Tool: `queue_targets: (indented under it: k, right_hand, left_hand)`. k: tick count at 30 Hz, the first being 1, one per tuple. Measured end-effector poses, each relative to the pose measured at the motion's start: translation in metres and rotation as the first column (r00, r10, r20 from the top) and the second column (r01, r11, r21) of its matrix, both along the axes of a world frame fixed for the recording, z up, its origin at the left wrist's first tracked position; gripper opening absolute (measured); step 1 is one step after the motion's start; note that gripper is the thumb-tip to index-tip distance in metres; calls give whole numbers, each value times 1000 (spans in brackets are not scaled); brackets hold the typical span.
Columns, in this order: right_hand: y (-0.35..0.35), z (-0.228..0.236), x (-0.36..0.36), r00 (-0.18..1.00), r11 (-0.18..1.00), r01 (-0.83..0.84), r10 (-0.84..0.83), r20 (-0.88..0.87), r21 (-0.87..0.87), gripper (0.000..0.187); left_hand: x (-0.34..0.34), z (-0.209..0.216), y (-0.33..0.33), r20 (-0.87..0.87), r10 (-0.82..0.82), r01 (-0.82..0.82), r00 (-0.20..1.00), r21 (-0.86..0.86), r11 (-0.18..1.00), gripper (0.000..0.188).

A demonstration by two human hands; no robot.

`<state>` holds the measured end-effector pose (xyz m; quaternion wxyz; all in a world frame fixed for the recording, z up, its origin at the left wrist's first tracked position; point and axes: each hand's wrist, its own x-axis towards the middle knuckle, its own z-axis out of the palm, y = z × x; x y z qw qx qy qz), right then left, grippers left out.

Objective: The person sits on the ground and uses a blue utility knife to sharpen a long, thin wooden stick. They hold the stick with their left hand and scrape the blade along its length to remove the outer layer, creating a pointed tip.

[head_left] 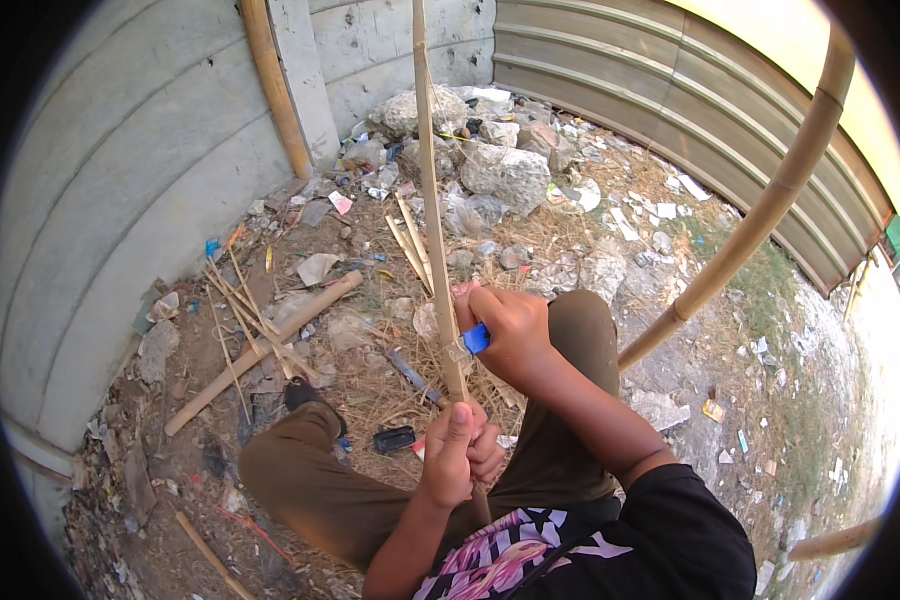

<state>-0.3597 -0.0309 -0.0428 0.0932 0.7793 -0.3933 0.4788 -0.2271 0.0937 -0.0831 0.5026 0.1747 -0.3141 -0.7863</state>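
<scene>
A long, pale bamboo strip [432, 200] stands nearly upright before me, its lower end running down between my legs. My left hand [455, 455] is wrapped round its lower part, the thumb lying along it. Higher up, my right hand [510, 325] is closed on a small blue tool [476, 339] held against the strip's right side. Its working edge is hidden. A thin pale curl of shaving [457, 349] shows on the strip beside the tool. On the ground behind the strip lies a flat dark metal blade [413, 376].
A thick bamboo pole [270, 350] and thin split strips [238, 300] lie to the left. Another bamboo pole [740, 240] slants up at the right. Rocks [505, 175] and litter sit at the back, before a concrete wall [160, 150] and metal sheeting [660, 95]. A black tray [394, 439] lies between my legs.
</scene>
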Motion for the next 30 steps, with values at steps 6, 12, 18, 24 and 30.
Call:
queue_targets:
  k: [6,12,18,24,30]
  right_hand:
    - [-23,15,1,972,969,184,-204,116,167,16]
    - [-84,68,-14,967,958,235,-247,61,162,16]
    - [-115,103,-14,940,893,336,-340,-41,298,22]
    - [-160,141,-41,893,873,421,-447,59,246,29]
    - [-101,88,-25,946,900,324,-311,-92,292,22]
  left_hand:
    - [-11,-1,1,85,-15,14,996,13,1000,40]
    - [-15,-1,1,115,-34,35,993,-8,999,40]
    - [-11,-3,-3,114,-31,27,993,40,999,40]
    - [-19,-1,-7,85,-92,89,992,36,995,36]
    - [-13,-5,-9,102,-15,11,995,31,999,38]
